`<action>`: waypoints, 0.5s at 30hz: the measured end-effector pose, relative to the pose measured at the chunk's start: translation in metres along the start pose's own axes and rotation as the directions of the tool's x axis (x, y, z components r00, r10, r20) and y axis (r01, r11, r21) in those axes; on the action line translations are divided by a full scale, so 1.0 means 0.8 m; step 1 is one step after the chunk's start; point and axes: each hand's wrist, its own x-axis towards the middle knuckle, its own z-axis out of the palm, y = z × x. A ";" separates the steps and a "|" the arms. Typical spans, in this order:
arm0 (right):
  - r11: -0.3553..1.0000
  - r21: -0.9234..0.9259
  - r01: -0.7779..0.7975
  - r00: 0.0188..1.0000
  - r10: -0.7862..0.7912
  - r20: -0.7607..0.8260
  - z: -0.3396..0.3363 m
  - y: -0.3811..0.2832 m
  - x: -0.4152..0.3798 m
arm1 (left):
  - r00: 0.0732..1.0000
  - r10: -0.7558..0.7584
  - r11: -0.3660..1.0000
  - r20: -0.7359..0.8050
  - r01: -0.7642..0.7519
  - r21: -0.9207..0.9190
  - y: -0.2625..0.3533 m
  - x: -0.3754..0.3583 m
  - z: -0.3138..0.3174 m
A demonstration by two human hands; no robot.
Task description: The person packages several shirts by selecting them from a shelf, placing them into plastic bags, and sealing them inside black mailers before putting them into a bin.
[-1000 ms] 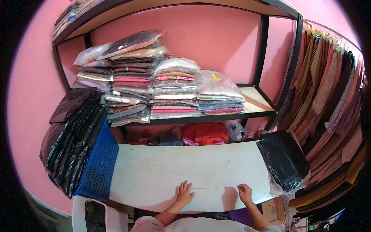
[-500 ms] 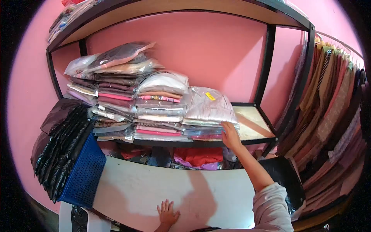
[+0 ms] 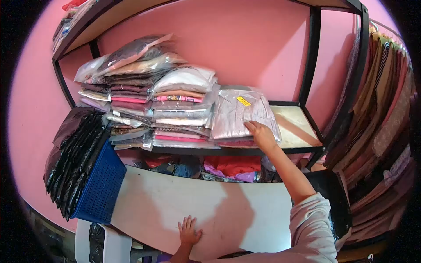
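Shelf-top packet (image 3: 239,115) under right hand (image 3: 262,133)

Pale pink sleeve (image 3: 309,223), bare hands

A pink wall (image 3: 245,48) fills the upper frame behind a black-framed shelf (image 3: 289,151). A white table (image 3: 210,206) spans the lower middle, and hanging clothes (image 3: 386,109) line the right edge.

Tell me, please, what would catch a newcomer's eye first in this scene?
Probably the stacks of bagged folded garments filling the shelf against the pink wall, with the right hand gripping the pale pink packet on the rightmost pile. Below, the left hand lies flat on the white table, beside a blue basket draped with black bags.
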 end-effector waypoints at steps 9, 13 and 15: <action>0.993 -0.060 0.105 0.994 -0.103 0.043 -0.088 -0.096 -0.252 | 0.999 -0.016 1.000 0.032 0.016 0.008 0.001 0.001 0.000; 0.998 -0.005 0.067 0.942 -0.062 0.330 -0.082 -0.144 -0.401 | 0.993 -0.109 0.988 -0.055 0.102 -0.114 0.028 0.008 0.020; 0.987 0.158 0.044 0.817 -0.126 0.563 -0.053 -0.163 -0.487 | 0.987 -0.121 0.975 -0.105 0.098 -0.200 0.054 0.014 0.040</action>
